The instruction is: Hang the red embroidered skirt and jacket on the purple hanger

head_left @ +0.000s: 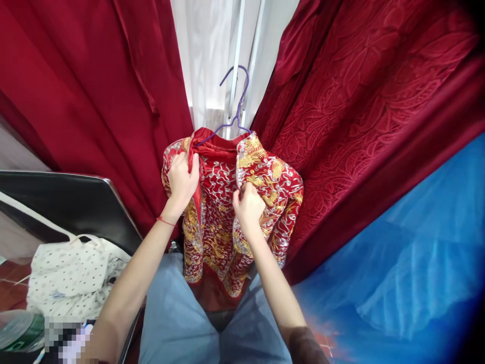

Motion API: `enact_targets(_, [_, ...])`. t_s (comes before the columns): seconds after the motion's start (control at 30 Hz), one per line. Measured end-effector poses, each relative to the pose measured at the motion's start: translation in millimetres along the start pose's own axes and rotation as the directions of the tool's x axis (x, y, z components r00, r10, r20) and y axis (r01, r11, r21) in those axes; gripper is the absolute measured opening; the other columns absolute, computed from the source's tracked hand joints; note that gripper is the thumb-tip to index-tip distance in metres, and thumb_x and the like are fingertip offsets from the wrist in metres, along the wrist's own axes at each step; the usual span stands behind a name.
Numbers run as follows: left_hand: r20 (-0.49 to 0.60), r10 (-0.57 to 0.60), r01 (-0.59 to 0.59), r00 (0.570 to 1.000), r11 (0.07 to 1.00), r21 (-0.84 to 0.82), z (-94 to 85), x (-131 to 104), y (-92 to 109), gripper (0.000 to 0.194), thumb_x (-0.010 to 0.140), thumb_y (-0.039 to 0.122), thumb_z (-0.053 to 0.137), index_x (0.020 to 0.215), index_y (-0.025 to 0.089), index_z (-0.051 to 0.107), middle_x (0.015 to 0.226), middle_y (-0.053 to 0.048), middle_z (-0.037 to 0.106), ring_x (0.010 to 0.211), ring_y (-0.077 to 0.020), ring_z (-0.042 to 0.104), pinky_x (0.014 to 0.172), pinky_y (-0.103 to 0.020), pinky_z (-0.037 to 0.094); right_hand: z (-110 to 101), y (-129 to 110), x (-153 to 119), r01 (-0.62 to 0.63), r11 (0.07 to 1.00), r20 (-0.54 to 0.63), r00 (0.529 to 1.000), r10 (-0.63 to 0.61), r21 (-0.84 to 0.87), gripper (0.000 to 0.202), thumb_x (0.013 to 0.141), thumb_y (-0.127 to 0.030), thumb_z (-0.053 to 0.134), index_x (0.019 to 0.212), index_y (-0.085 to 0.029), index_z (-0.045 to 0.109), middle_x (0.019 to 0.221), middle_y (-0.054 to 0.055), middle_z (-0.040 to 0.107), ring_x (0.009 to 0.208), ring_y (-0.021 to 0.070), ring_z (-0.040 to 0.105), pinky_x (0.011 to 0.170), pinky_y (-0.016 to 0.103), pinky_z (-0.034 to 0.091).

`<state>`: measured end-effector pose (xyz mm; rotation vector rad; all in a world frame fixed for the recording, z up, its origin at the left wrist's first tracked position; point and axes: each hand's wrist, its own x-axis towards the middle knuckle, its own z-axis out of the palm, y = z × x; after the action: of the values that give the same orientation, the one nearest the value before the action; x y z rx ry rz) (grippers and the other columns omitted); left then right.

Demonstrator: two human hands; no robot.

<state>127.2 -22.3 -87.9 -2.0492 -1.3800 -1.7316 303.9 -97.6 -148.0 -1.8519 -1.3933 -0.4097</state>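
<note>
Between both hands is the embroidered red-and-gold jacket (220, 215), the purple wire hanger (238, 112) above them already in its neck opening; the left hand (182, 178) pinches one front edge, the right hand (249, 206) clasps the other, the front still unfastened

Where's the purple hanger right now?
Head view, upper centre: the purple hanger sits in the neck of the embroidered red jacket, its hook rising above the collar, higher in the picture than the left hand and right hand.

A red jacket (217, 217) (gold-embroidered) hangs open on a hanger (237, 117).
</note>
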Motion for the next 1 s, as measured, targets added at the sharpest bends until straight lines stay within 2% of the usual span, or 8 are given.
enact_targets(0.17, [-0.017, 0.139, -0.14, 0.99, 0.987, -0.074, -22.8, 3, 51, 0.043, 0.104, 0.048, 0.032, 0.113, 0.019, 0.063, 0.102, -0.008, 0.066, 0.108, -0.0248, 0.063, 0.101, -0.046, 0.048, -6, -19, 23, 0.002, 0.981, -0.002, 1.0, -0.002, 0.193, 0.026, 0.098, -0.024, 0.036, 0.091, -0.015, 0.059, 0.084, 0.011, 0.065, 0.071, 0.0181, 0.059, 0.068, 0.03, 0.042])
enact_targets(0.3, [0.022, 0.196, -0.194, 0.98, 0.978, -0.076, -31.3, 3, 87, 0.041, 0.104, 0.046, 0.034, 0.104, 0.019, 0.065, 0.092, -0.007, 0.062, 0.104, -0.0247, 0.062, 0.098, -0.046, 0.049, -37, -34, 29, 0.118, 0.867, -0.151, 0.987, -0.05, 0.485, 0.029, 0.101, -0.028, 0.032, 0.086, -0.019, 0.055, 0.079, 0.004, 0.06, 0.071, 0.0159, 0.054, 0.074, 0.031, 0.046])
enact_targets(0.4, [0.07, 0.201, -0.196, 0.977, 0.978, -0.073, -27.4, -1, 101, 0.04, 0.104, 0.043, 0.035, 0.094, 0.019, 0.066, 0.088, -0.007, 0.06, 0.101, -0.024, 0.061, 0.095, -0.043, 0.05, -51, -42, 27, 0.207, 0.786, -0.193, 0.975, -0.113, 0.582, 0.029, 0.103, -0.031, 0.032, 0.086, -0.02, 0.054, 0.08, 0.003, 0.057, 0.073, 0.0153, 0.053, 0.075, 0.032, 0.047])
enact_targets(0.53, [0.154, 0.155, -0.152, 0.976, 0.988, -0.035, -10.1, -12, 89, 0.041, 0.104, 0.04, 0.034, 0.088, 0.019, 0.065, 0.09, -0.009, 0.064, 0.098, -0.0238, 0.061, 0.09, -0.04, 0.051, -18, -33, 14, 0.252, 0.724, -0.034, 0.953, -0.302, 0.642, 0.026, 0.101, -0.028, 0.033, 0.091, -0.02, 0.055, 0.084, 0.004, 0.06, 0.077, 0.0166, 0.056, 0.077, 0.031, 0.049])
enact_targets(0.7, [0.398, -0.019, -0.047, 0.917, 0.987, 0.156, 11.8, -31, 56, 0.036, 0.101, 0.038, 0.037, 0.099, 0.017, 0.066, 0.087, -0.011, 0.07, 0.081, -0.0245, 0.067, 0.074, -0.036, 0.052, 30, -15, -3, 0.123, 0.86, 0.219, 0.94, -0.261, 0.495, 0.024, 0.097, -0.022, 0.036, 0.098, -0.016, 0.06, 0.091, 0.011, 0.066, 0.082, 0.0214, 0.062, 0.078, 0.033, 0.05])
enact_targets(0.8, [0.435, -0.09, 0.027, 0.896, 0.988, 0.149, 11.4, -30, 55, 0.042, 0.101, 0.043, 0.035, 0.108, 0.016, 0.067, 0.079, -0.01, 0.07, 0.073, -0.0258, 0.069, 0.07, -0.037, 0.051, 22, -20, -5, 0.167, 0.785, 0.161, 0.933, -0.322, 0.597, 0.027, 0.099, -0.025, 0.036, 0.105, -0.015, 0.061, 0.096, 0.012, 0.069, 0.086, 0.0213, 0.065, 0.082, 0.033, 0.052])
enact_targets(0.9, [0.357, -0.085, 0.07, 0.93, 0.996, 0.055, 11.6, -16, 61, 0.047, 0.101, 0.047, 0.032, 0.111, 0.017, 0.066, 0.08, -0.011, 0.069, 0.077, -0.0272, 0.07, 0.075, -0.04, 0.052, 15, -29, 3, 0.192, 0.641, 0.041, 0.943, -0.33, 0.743, 0.037, 0.102, -0.032, 0.031, 0.12, -0.017, 0.059, 0.11, 0.011, 0.07, 0.098, 0.0195, 0.066, 0.091, 0.032, 0.053])
enact_targets(1.0, [0.309, -0.102, 0.113, 0.946, 0.993, -0.018, 27.0, -6, 57, 0.039, 0.101, 0.041, 0.034, 0.112, 0.017, 0.063, 0.082, -0.011, 0.07, 0.08, -0.0253, 0.069, 0.079, -0.04, 0.053, 28, -29, 18, 0.128, 0.592, 0.033, 0.967, -0.253, 0.795, 0.042, 0.103, -0.034, 0.027, 0.127, -0.017, 0.057, 0.117, 0.011, 0.07, 0.107, 0.0187, 0.066, 0.098, 0.034, 0.051])
